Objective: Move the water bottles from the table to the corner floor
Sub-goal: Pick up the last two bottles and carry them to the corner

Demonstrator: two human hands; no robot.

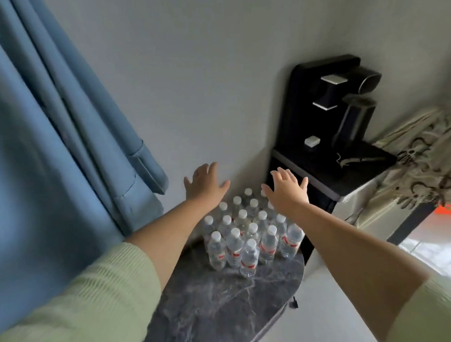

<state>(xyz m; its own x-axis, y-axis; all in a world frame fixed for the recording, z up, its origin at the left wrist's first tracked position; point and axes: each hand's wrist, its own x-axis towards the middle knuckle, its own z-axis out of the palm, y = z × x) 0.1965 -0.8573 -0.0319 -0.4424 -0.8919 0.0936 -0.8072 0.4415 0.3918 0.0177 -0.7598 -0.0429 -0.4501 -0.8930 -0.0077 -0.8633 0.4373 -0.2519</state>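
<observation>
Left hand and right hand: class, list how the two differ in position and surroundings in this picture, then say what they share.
1. The left hand reaches out near the blue curtain; the right hand is beside the black dispenser.
2. The left hand sits slightly higher in the picture; the right hand overlaps the far bottles.

Shared: both are open with fingers spread, hold nothing, and extend over the bottles on the marble table.

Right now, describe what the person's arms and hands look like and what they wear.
Both arms wear pale green sleeves of ribbed knit, pushed up towards the elbows so the forearms are bare. The left hand and the right hand are bare too: no gloves, and no rings, watch or bracelet show from this side. No markings show on the sleeves.
</observation>
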